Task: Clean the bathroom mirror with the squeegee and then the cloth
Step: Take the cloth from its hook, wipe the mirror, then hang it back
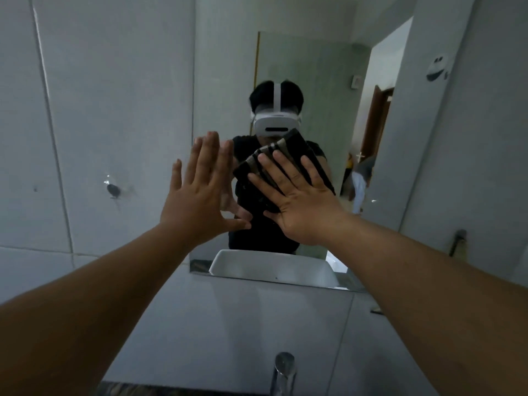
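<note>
The bathroom mirror hangs on the tiled wall straight ahead and reflects a person wearing a white headset. My right hand lies flat with spread fingers, pressing a dark striped cloth against the glass near the mirror's middle. My left hand is flat on the mirror's left edge, fingers apart, holding nothing. No squeegee is in view.
A chrome tap rises at the bottom centre, below the mirror. A dark hook sticks to the left wall tile. A dark fitting is on the right wall. The white basin and an open doorway show only as reflections.
</note>
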